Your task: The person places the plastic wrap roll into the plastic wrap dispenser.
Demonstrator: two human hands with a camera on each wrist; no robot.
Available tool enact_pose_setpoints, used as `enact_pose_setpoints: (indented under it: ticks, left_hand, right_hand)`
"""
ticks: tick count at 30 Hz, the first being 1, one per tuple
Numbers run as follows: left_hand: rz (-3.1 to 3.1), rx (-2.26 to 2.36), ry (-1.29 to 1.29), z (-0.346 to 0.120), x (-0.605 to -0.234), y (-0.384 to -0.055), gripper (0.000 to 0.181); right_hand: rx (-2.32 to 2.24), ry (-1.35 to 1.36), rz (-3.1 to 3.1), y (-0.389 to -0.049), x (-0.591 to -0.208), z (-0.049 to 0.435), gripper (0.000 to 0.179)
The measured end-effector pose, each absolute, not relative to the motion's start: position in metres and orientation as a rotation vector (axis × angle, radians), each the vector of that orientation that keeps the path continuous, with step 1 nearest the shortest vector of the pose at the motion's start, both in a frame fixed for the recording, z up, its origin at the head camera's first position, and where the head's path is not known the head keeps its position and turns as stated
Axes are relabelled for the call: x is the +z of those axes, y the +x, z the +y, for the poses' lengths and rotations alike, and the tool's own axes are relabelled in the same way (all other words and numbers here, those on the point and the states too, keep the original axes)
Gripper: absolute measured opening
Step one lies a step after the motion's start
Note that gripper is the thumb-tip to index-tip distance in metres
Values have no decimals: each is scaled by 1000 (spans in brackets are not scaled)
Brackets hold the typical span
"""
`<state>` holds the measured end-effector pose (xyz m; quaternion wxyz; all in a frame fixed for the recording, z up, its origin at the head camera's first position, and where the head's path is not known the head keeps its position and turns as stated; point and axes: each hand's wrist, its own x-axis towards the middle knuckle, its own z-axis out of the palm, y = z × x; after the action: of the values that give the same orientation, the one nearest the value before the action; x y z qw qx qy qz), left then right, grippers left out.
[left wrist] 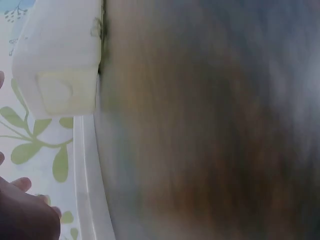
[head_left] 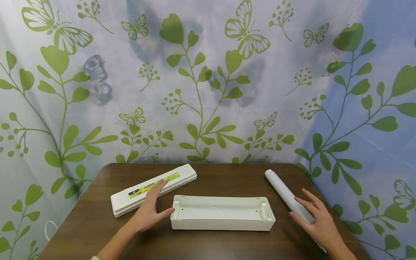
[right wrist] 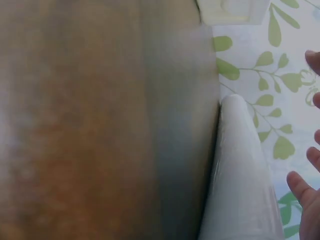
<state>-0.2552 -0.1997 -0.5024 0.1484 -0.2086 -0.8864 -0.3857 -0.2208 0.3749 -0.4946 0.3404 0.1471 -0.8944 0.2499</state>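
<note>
A long white open-topped box point(head_left: 221, 224), with brackets at both ends inside, sits mid-table; its end shows in the left wrist view as a white box point(left wrist: 57, 45). To its left lies a matching white lid point(head_left: 121, 204) with a yellow-green label, set at a slant. My left hand point(head_left: 150, 209) spreads its fingers over the lid's near side, thumb by the box's left end; whether it touches either I cannot tell. A white roll of clear film point(head_left: 286, 191) lies slanted at right, also in the right wrist view point(right wrist: 240, 175). Over its lower part my right hand point(head_left: 320, 222) hovers with fingers spread, holding nothing.
The brown wooden table point(head_left: 224, 178) carries these things and ends at a patterned curtain point(head_left: 208, 90) with green leaves and butterflies. Table edges slope away at left and right. A white loop point(head_left: 48, 229) hangs beside the left edge.
</note>
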Motion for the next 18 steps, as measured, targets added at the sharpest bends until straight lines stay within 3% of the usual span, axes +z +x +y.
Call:
enact_pose_setpoints:
  ticks: [18]
  left_hand:
    - [-2649, -1566, -591, -184, -505, -258, 95]
  right_hand:
    - [693, 149, -2359, -198, -492, 392, 42]
